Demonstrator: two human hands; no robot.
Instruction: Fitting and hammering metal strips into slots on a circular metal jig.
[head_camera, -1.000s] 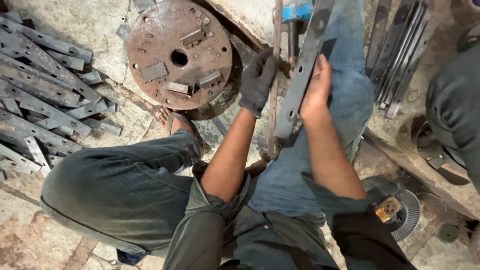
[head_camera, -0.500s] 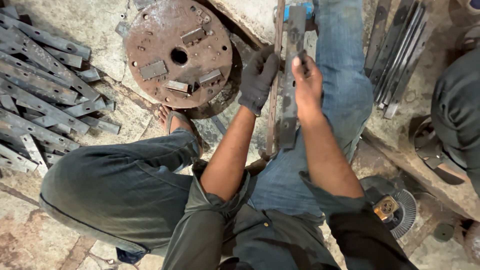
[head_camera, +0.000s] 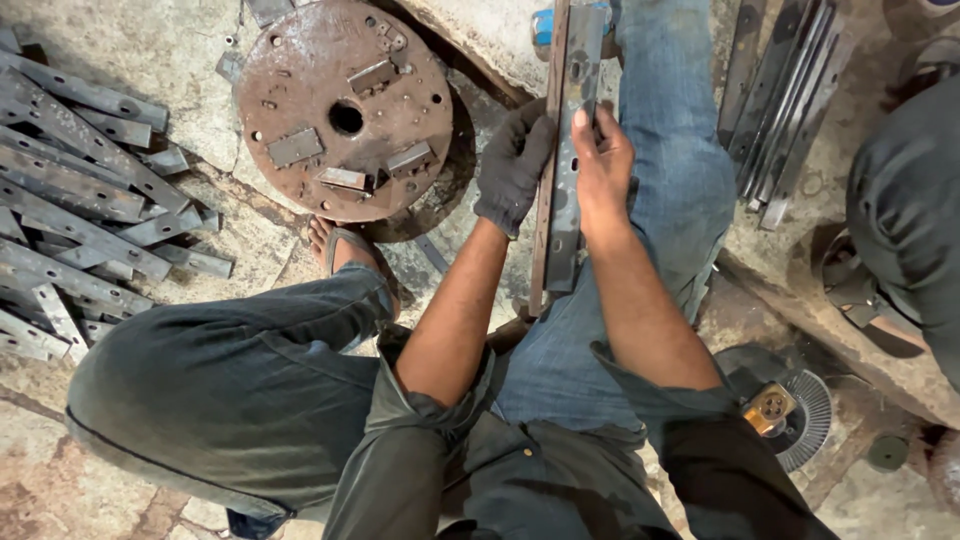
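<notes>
My left hand (head_camera: 512, 165), in a dark glove, grips the left edge of a pair of long flat metal bars (head_camera: 562, 240) that stand side by side and run away from me. One bar is rusty brown, the other grey with holes. My bare right hand (head_camera: 601, 160) presses on the grey bar from the right, fingers laid along it. The bars rest over my right leg in blue jeans (head_camera: 660, 190).
A rusty round steel plate (head_camera: 345, 105) with bolted blocks lies on the ground ahead left. Several grey metal strips (head_camera: 80, 200) are heaped at the left. More flat bars (head_camera: 780, 110) lean at the right. An angle grinder disc (head_camera: 795, 410) sits lower right. Another person's clothed body (head_camera: 905, 200) is at the right edge.
The grey bar swung from a tilt to lie straight beside the rusty bar. My right hand slid up along it and now presses it flat.
</notes>
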